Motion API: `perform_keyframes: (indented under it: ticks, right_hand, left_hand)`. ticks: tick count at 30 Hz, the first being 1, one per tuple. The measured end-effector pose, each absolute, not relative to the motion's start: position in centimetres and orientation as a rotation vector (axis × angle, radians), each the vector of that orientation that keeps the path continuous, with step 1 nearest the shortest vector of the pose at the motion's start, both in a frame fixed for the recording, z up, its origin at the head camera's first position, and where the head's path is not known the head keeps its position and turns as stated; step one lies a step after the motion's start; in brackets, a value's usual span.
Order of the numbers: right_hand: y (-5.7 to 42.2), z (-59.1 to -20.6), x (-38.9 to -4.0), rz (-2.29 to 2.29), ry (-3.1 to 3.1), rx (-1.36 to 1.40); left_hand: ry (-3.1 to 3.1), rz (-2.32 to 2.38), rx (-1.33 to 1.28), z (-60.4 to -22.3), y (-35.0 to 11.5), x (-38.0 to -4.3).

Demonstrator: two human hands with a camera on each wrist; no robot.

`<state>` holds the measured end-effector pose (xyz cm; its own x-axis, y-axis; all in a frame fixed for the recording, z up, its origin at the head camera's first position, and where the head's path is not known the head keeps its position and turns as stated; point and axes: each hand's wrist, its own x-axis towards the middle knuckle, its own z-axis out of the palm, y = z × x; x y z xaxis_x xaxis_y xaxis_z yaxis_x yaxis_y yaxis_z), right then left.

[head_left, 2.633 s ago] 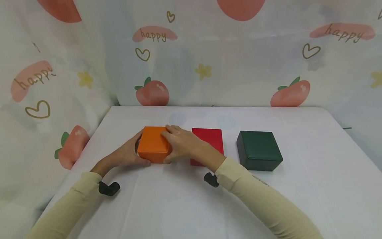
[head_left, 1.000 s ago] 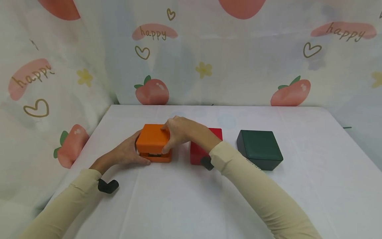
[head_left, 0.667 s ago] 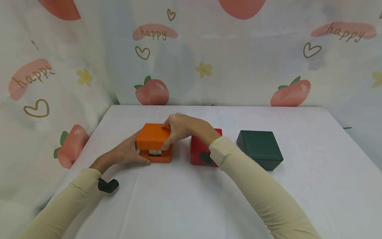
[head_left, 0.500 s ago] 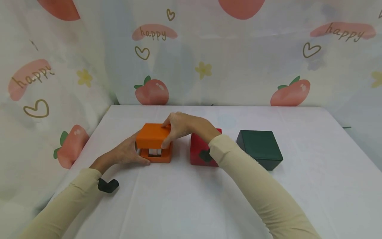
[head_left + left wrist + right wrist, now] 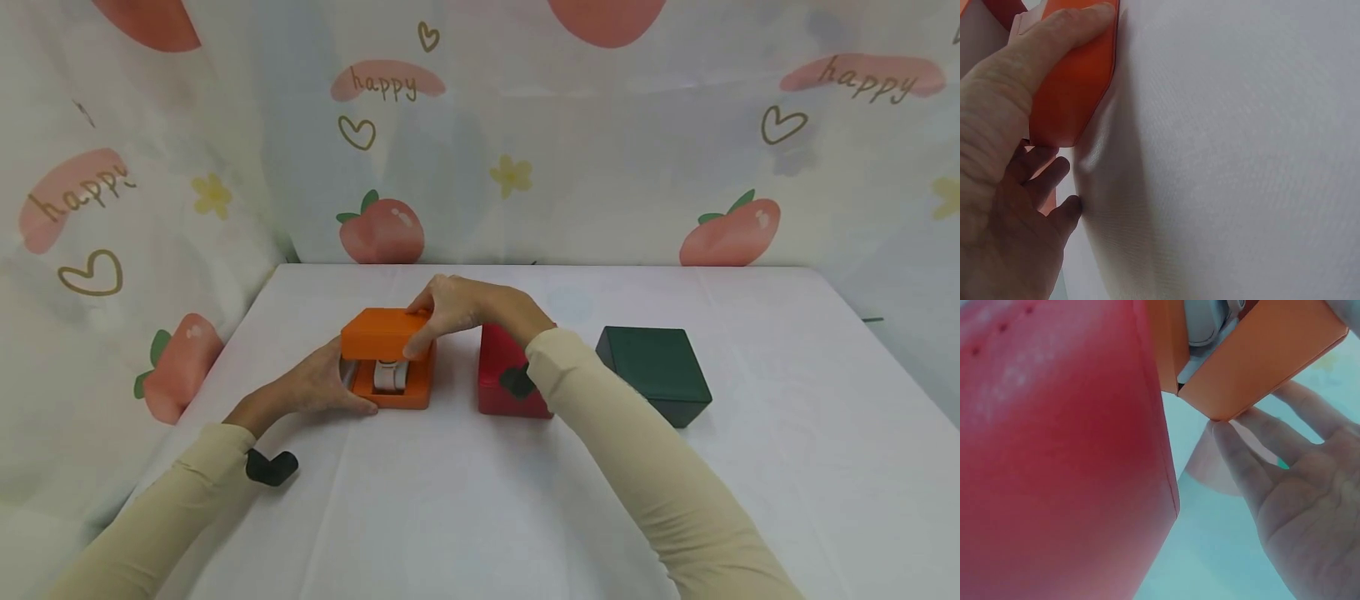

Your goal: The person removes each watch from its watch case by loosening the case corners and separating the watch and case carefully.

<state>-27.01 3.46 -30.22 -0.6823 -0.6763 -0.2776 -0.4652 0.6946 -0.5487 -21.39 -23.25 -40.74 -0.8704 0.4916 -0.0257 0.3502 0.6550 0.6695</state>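
An orange watch box (image 5: 418, 392) stands on the table with its hinged lid (image 5: 381, 335) partly raised. Inside, a white watch (image 5: 390, 377) shows through the front gap; its light strap also appears in the right wrist view. My left hand (image 5: 318, 383) grips the base from the left side, its thumb (image 5: 1075, 26) lying along the orange front wall. My right hand (image 5: 453, 310) holds the lid by its right side, thumb at the front edge. In the right wrist view, fingertips (image 5: 1225, 431) touch the lid's back edge.
Just right of the orange box sits a closed red box (image 5: 495, 367), partly behind the right forearm. Farther right is a closed dark green box (image 5: 656, 367). A white cloth covers the table (image 5: 420, 500), and patterned curtains (image 5: 600, 150) hang behind and at the left.
The orange lid, first closed, has lifted at the front, and the watch has come into sight. My right hand has risen with the lid; my left hand has stayed at the base.
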Motion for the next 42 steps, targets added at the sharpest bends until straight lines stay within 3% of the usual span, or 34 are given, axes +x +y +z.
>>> perform_keyframes:
  ticks: [42]
  right_hand:
    - [3.7,-31.1,-28.1,-1.009,2.213,-0.758]
  left_hand:
    - [2.689,0.979,0.609,-40.7,-22.9,-21.4]
